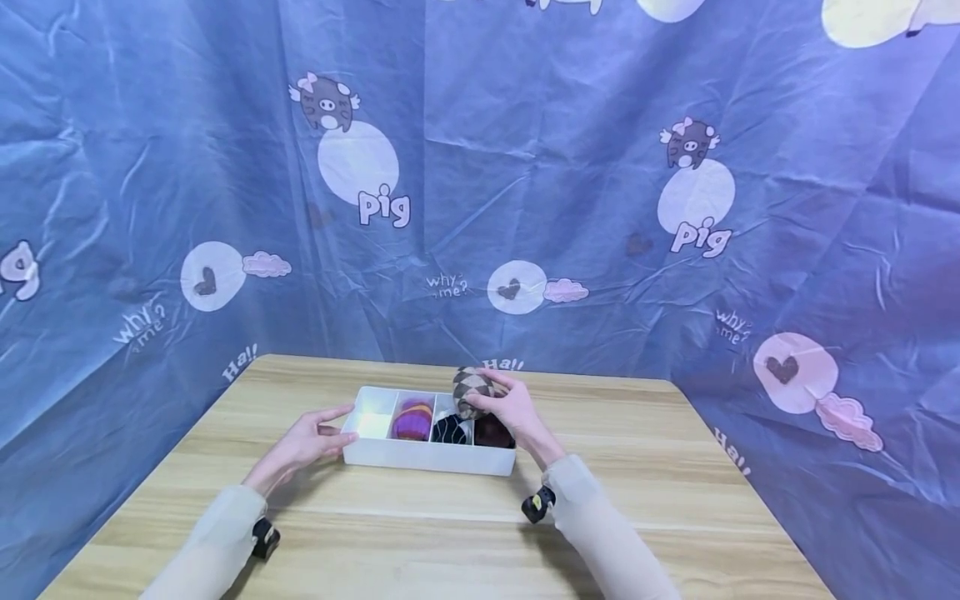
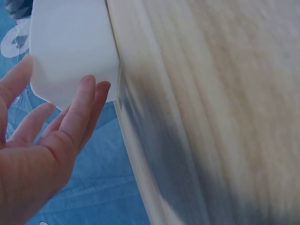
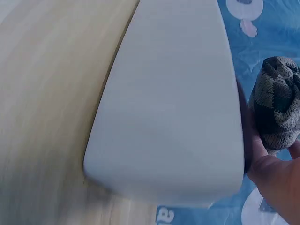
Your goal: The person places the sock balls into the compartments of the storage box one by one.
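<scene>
A white divided storage box (image 1: 429, 455) sits on the table. It holds a purple-and-orange rolled sock (image 1: 412, 420), a black rolled sock with white lines (image 1: 450, 430) and a dark reddish-brown rolled sock (image 1: 493, 432); its leftmost compartment (image 1: 373, 415) looks bare. My left hand (image 1: 309, 440) touches the box's left end, its fingers spread and mostly straight in the left wrist view. Above the right-hand compartments, my right hand (image 1: 516, 412) pinches a grey-and-brown checked rolled sock (image 1: 471, 392) between thumb and fingers. In the right wrist view that checked sock (image 3: 277, 103) is beside the box's rim.
The wooden table (image 1: 420, 533) extends around the box. Behind it and at both sides hangs a blue patterned cloth (image 1: 480, 200). Small black devices (image 1: 266, 538) are strapped on both wrists.
</scene>
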Demonstrator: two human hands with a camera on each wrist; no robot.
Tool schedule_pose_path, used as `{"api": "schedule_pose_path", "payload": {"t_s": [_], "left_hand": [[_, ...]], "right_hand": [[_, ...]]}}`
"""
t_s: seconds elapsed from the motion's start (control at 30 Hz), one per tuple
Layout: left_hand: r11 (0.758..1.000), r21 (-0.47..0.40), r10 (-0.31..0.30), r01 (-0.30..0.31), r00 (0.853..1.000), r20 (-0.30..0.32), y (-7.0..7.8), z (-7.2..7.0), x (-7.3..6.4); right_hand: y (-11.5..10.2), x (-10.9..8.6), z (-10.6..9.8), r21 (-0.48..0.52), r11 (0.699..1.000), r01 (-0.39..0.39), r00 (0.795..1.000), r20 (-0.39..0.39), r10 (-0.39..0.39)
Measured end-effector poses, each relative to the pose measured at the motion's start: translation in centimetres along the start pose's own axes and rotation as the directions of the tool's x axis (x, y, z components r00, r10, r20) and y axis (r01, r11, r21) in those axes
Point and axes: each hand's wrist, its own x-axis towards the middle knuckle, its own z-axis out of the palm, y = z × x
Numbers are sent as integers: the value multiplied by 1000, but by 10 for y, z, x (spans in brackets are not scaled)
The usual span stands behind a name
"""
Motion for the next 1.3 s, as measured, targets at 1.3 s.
{"api": "schedule_pose_path", "payload": {"t_s": [1.3], "left_hand": [[1000, 4, -12, 12, 1000, -15, -2, 0, 1]], "right_hand": [[27, 11, 84, -23, 999, 40, 998, 44, -39]]}}
